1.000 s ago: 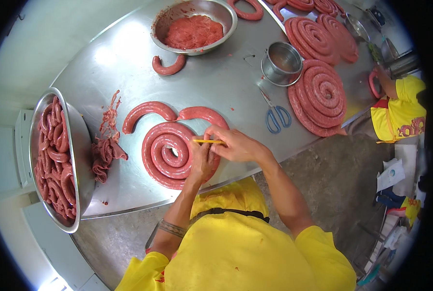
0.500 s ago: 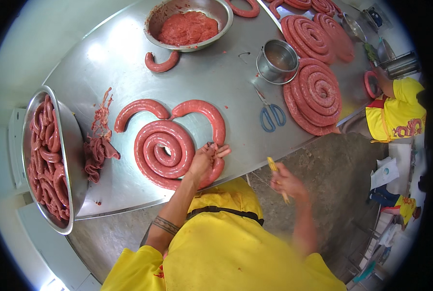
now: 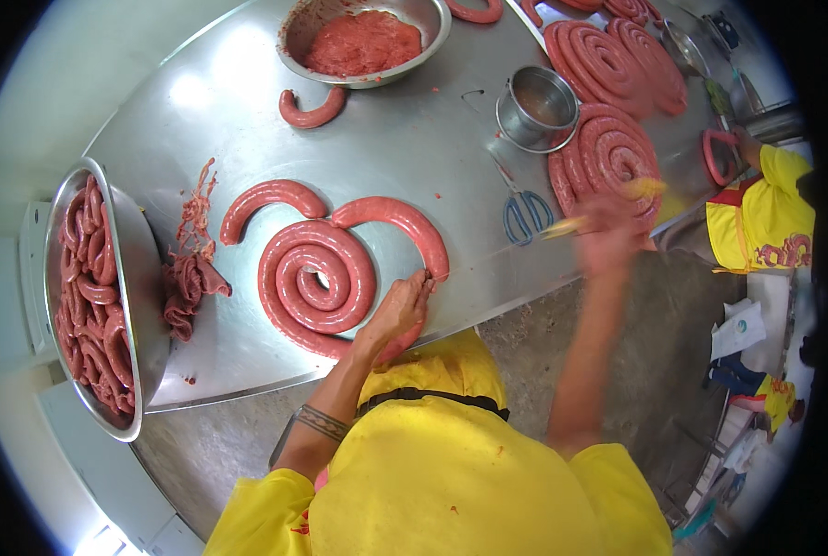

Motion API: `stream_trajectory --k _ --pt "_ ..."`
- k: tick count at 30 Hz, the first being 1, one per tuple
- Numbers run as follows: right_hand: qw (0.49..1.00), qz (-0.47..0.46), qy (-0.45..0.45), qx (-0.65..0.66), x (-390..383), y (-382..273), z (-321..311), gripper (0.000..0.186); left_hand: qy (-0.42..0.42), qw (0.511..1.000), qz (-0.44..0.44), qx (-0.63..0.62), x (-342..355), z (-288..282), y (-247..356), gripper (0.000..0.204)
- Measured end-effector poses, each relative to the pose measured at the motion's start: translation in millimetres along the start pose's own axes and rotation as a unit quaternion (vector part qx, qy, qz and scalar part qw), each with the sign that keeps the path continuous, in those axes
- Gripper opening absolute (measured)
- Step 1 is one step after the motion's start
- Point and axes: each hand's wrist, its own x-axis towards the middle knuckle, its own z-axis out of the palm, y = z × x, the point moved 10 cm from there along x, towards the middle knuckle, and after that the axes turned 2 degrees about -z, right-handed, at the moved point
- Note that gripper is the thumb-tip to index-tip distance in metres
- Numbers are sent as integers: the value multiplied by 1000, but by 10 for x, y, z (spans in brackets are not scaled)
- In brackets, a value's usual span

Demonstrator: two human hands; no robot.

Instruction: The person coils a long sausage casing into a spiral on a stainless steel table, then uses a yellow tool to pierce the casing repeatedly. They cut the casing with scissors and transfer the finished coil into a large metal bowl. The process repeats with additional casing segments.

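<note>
My left hand (image 3: 401,310) is closed, pinching the sausage near the table's front edge where the curved link (image 3: 400,221) meets the rest. The coiled sausage (image 3: 314,289) lies just left of that hand, and a second curved link (image 3: 273,196) rests behind it. My right hand (image 3: 606,236) is raised beyond the table's front edge, blurred by motion, its fingers round a yellow string-wound stick (image 3: 567,225). A faint line like string runs from the left hand toward it. Blue-handled scissors (image 3: 525,218) lie on the table between my hands.
A metal basin of sausages (image 3: 126,306) stands at the left, beside a reddish cloth (image 3: 189,289). A bowl of minced meat (image 3: 289,56), a short sausage (image 3: 314,119), a small metal bucket (image 3: 525,130) and large sausage coils (image 3: 592,65) lie farther back. Another person in yellow (image 3: 752,218) works at the right.
My right hand has swung up and to the right with the yellow stick, away from my body. My left hand stays at the sausage, its fingers now closer together. The curved link has shifted slightly right.
</note>
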Motion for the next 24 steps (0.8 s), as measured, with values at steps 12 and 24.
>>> stream_trajectory --k 12,24 --pt "882 419 6 -214 -1537 735 -1298 18 5 769 -304 -562 -55 417 -444 16" --pt "802 -64 -348 -482 -487 1234 1005 20 70 880 -188 -431 -141 -136 -401 14"
